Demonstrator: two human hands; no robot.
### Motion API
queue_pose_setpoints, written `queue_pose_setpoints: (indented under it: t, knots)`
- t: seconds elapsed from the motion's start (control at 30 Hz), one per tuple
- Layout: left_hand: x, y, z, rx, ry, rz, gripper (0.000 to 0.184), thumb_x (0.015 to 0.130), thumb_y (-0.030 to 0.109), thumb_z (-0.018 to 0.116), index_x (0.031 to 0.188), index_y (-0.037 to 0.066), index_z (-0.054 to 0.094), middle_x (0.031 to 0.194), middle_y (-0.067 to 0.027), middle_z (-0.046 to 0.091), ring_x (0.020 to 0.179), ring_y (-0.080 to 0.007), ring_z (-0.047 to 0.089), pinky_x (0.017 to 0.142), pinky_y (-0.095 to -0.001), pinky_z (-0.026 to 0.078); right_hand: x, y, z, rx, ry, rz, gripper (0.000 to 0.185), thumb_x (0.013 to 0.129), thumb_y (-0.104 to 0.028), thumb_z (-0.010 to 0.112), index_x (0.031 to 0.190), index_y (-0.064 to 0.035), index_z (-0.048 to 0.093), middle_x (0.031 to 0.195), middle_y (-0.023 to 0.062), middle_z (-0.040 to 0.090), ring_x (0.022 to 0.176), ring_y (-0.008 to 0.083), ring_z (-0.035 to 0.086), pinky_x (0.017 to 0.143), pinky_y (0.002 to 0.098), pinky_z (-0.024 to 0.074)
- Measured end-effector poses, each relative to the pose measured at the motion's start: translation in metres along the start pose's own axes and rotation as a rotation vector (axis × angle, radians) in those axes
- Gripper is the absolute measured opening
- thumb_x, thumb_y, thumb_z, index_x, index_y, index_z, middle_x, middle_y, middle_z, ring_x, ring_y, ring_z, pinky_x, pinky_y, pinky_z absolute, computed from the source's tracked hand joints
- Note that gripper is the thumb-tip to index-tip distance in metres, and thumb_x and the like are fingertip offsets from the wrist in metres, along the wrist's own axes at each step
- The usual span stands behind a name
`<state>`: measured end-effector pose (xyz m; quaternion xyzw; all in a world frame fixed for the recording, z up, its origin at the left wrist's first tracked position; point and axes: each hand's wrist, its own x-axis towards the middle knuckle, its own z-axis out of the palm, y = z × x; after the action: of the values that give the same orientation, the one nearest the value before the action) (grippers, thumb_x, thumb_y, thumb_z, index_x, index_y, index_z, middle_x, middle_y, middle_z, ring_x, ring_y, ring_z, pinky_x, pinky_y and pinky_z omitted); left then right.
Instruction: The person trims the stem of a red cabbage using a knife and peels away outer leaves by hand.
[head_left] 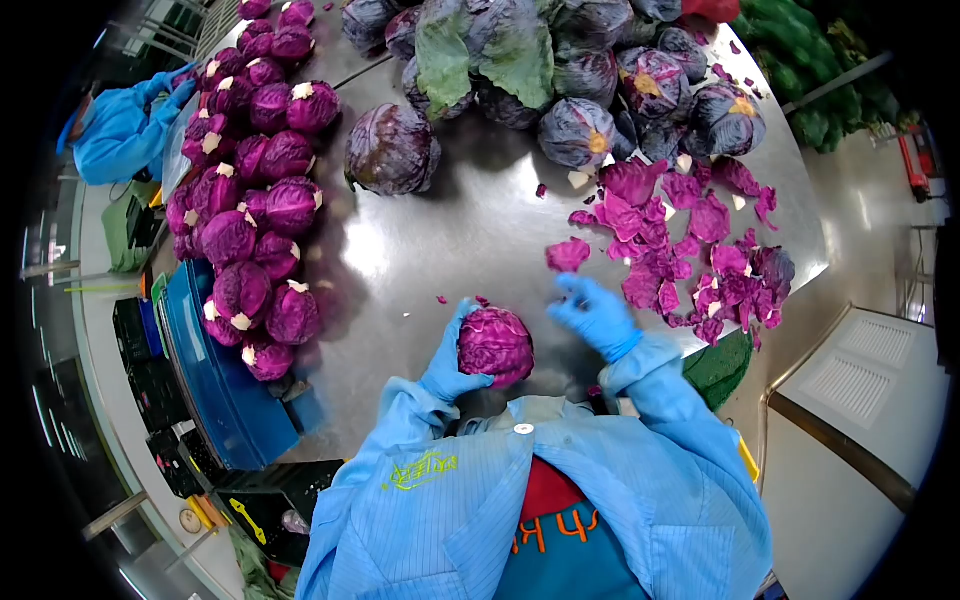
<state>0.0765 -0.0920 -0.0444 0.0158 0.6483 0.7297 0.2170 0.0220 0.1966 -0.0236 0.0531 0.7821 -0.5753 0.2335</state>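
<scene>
My left hand (450, 358), in a blue glove, grips the left side of a peeled red cabbage (496, 346) low over the steel table (450, 240). The cabbage is bright purple with pale veins. To its right is my gloved right hand (597, 318), its fingers spread apart with nothing visible between them. Just beyond those fingertips is a loose purple cabbage leaf (568, 254); whether it lies on the steel or is in the air, I cannot tell.
Trimmed red cabbages (240, 235) are piled along the left edge. Untrimmed cabbages (393, 150) with dark outer leaves gather at the back. Torn leaves (640, 225) lie scattered at right. A blue bin (215, 365) stands at lower left, and green net sacks (810, 70) sit at far right.
</scene>
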Motion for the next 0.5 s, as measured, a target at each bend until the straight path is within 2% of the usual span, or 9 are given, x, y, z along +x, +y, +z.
queue_pose_setpoints:
  t: [0.03,0.07,0.1,0.17,0.27,0.37,0.4,0.47,0.5]
  knots:
    - [-0.003,0.004,0.005,0.015,0.049,0.008,0.121,0.054,0.021,0.091,0.150,0.005,0.019,0.147,-0.0142,0.033,0.136,-0.0277,0.036,0.113,-0.0397,0.029,0.000,0.003,0.018,0.018,-0.113,0.104,0.071,0.078,-0.042,0.078,0.131,-0.0012,0.053,0.088,0.0052,0.064,0.080,0.0122,0.058,0.077,0.0284,0.0495]
    - [-0.007,0.006,0.009,0.031,0.100,0.017,0.121,0.054,0.021,0.091,0.150,0.005,0.019,0.148,-0.0144,0.031,0.136,-0.0277,0.035,0.113,-0.0399,0.030,0.001,0.016,0.036,0.047,-0.157,0.111,0.075,0.076,-0.044,0.079,0.132,-0.0020,0.053,0.087,0.0037,0.062,0.080,0.0125,0.058,0.077,0.0283,0.0491]
    - [-0.014,-0.002,0.008,-0.005,0.153,-0.068,0.115,0.056,0.019,0.090,0.148,0.006,0.023,0.144,-0.0134,0.037,0.133,-0.0271,0.039,0.110,-0.0401,0.034,0.001,0.022,0.050,0.054,-0.163,0.077,0.075,0.076,-0.045,0.079,0.132,-0.0017,0.054,0.087,0.0026,0.061,0.082,0.0126,0.058,0.077,0.0283,0.0491]
    - [-0.028,-0.025,0.006,-0.080,0.256,-0.237,0.105,0.059,0.015,0.089,0.145,0.006,0.029,0.137,-0.0114,0.047,0.127,-0.0259,0.048,0.104,-0.0406,0.043,0.002,0.039,0.066,0.314,-0.205,0.150,0.073,0.076,-0.045,0.080,0.130,-0.0014,0.056,0.085,0.0023,0.060,0.084,0.0126,0.058,0.075,0.0287,0.0492]
    - [-0.025,0.044,0.027,-0.386,0.143,-0.514,0.090,0.069,0.015,0.083,0.142,0.006,0.033,0.130,-0.0116,0.053,0.116,-0.0259,0.057,0.089,-0.0420,0.055,-0.004,0.010,0.056,0.336,-0.236,0.260,0.070,0.075,-0.044,0.081,0.126,-0.0019,0.058,0.084,0.0013,0.058,0.081,0.0121,0.056,0.073,0.0278,0.0477]
    - [-0.014,0.034,0.038,-0.712,0.243,-0.424,0.076,0.078,0.016,0.077,0.141,0.007,0.035,0.127,-0.0126,0.056,0.109,-0.0255,0.062,0.078,-0.0432,0.059,0.000,0.006,0.050,0.287,-0.285,0.294,0.066,0.075,-0.042,0.081,0.124,-0.0028,0.059,0.083,0.0008,0.058,0.077,0.0112,0.053,0.071,0.0267,0.0460]
    - [-0.010,0.026,0.041,-0.634,0.300,-0.384,0.063,0.081,0.017,0.075,0.135,0.004,0.045,0.121,-0.0128,0.060,0.106,-0.0241,0.063,0.082,-0.0414,0.058,0.003,0.010,0.052,0.243,-0.263,0.249,0.066,0.075,-0.041,0.081,0.124,-0.0027,0.059,0.082,0.0006,0.057,0.076,0.0111,0.053,0.070,0.0266,0.0458]
    - [-0.005,0.017,0.039,-0.555,0.335,-0.369,0.061,0.078,0.014,0.078,0.129,0.001,0.048,0.118,-0.0127,0.062,0.103,-0.0224,0.064,0.086,-0.0374,0.056,0.011,0.023,0.060,0.155,-0.226,0.158,0.064,0.075,-0.039,0.081,0.123,-0.0026,0.060,0.081,0.0002,0.057,0.074,0.0108,0.051,0.068,0.0265,0.0453]
    - [-0.003,0.016,0.038,-0.513,0.351,-0.360,0.060,0.076,0.012,0.080,0.127,0.000,0.050,0.116,-0.0127,0.063,0.102,-0.0215,0.064,0.089,-0.0355,0.054,0.010,0.015,0.057,0.167,-0.233,0.202,0.063,0.076,-0.039,0.081,0.122,-0.0020,0.060,0.082,0.0007,0.058,0.074,0.0110,0.052,0.068,0.0271,0.0458]
